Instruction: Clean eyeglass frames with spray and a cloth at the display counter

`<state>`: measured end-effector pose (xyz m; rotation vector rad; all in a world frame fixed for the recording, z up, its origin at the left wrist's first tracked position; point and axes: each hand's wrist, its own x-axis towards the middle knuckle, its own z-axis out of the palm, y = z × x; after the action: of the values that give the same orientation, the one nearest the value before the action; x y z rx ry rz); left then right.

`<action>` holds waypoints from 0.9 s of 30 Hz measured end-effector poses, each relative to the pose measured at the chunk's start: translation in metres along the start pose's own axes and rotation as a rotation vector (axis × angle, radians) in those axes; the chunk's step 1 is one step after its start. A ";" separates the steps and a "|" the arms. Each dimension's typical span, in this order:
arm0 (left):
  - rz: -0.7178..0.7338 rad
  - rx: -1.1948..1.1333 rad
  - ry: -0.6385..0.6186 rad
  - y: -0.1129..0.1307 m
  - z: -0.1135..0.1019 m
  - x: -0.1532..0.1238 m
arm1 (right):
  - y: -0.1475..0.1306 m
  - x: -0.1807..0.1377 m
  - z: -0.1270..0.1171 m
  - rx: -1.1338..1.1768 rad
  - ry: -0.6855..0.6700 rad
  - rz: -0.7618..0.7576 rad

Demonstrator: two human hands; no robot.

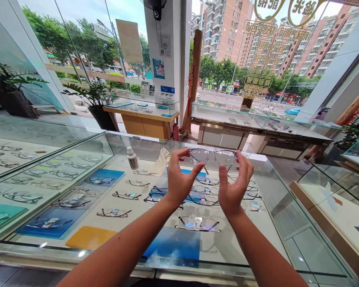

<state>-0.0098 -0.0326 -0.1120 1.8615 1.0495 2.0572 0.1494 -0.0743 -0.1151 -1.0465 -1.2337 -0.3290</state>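
A pair of eyeglasses with a thin dark frame is held up above the glass display case. My left hand grips its left side, the fingers at the frame's outer edge and the thumb below. On the other side my right hand pinches the right edge of the frame, thumb raised. Just left of my left hand lies a cream cloth, partly hidden by the fingers. A small white spray bottle stands upright further left on the case.
Several eyeglasses lie in rows inside the case under my arms, with blue mats and an orange panel below. More glass cases stand at the left and right. Potted plants and a wooden trunk are by the windows.
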 end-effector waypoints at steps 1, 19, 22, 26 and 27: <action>0.006 0.004 0.005 0.000 0.000 0.000 | 0.000 0.000 0.000 0.002 -0.007 0.001; 0.176 0.073 0.113 0.001 -0.002 0.000 | 0.003 -0.005 0.004 0.031 -0.118 0.078; 0.170 0.068 0.113 0.001 -0.002 -0.001 | 0.003 -0.006 0.005 0.039 -0.115 0.085; 0.086 0.054 0.075 0.001 -0.001 -0.001 | 0.003 -0.005 0.004 0.033 -0.097 0.093; 0.051 0.045 0.050 0.001 0.000 -0.001 | 0.003 -0.004 0.003 0.026 -0.082 0.084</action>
<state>-0.0099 -0.0337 -0.1124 1.8856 1.0796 2.1366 0.1485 -0.0710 -0.1203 -1.0952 -1.2597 -0.2068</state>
